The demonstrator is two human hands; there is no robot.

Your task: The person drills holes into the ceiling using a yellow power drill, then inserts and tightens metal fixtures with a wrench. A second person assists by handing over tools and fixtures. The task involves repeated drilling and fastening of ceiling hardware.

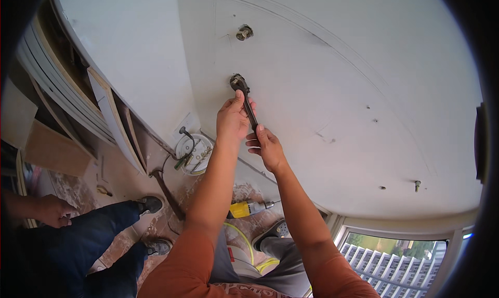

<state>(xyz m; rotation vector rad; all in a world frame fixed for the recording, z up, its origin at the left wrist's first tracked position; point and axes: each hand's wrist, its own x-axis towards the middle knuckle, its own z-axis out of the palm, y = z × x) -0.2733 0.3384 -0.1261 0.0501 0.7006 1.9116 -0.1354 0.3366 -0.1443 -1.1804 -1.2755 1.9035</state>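
- The wrench [251, 114] has its head at a metal fitting [236, 81], near the left edge of the wall [322, 79].
- The left hand [232, 120] is closed on its upper handle, the right hand [269, 150] on its lower end.
- Another fitting [244, 33] sits above; a yellow drill [241, 210] lies below.
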